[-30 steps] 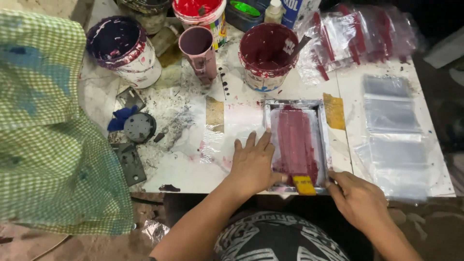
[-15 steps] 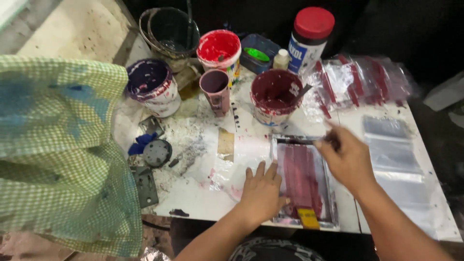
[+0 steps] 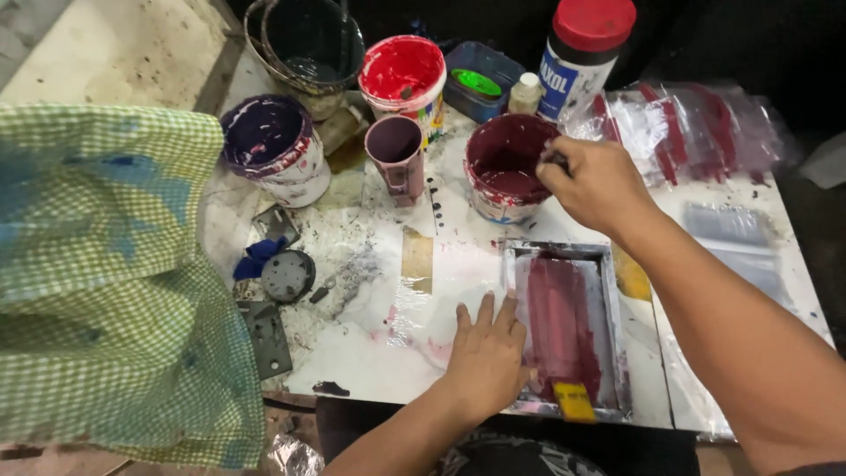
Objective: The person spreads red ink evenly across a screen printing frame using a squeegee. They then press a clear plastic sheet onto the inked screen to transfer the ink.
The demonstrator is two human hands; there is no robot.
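Note:
My left hand (image 3: 487, 354) lies flat with fingers spread on the left edge of a small metal-framed printing screen (image 3: 608, 335) smeared with maroon ink. A yellow-handled squeegee (image 3: 573, 401) rests at the screen's near end. My right hand (image 3: 592, 181) is closed over the rim of a tub of maroon ink (image 3: 507, 167), gripping a dark tool handle that dips into it; the tool's end is hidden.
On the stained white table stand a purple ink tub (image 3: 269, 145), a red ink tub (image 3: 404, 75), a mauve cup (image 3: 394, 150), a dark bucket (image 3: 308, 44), a red-lidded jar (image 3: 583, 48) and clear plastic bags (image 3: 696, 132). A green checked cloth (image 3: 106, 282) covers the left.
My right hand rose from the screen's near right corner to the maroon ink tub and closed on a tool there. My left hand stayed on the screen frame. The view shifted forward.

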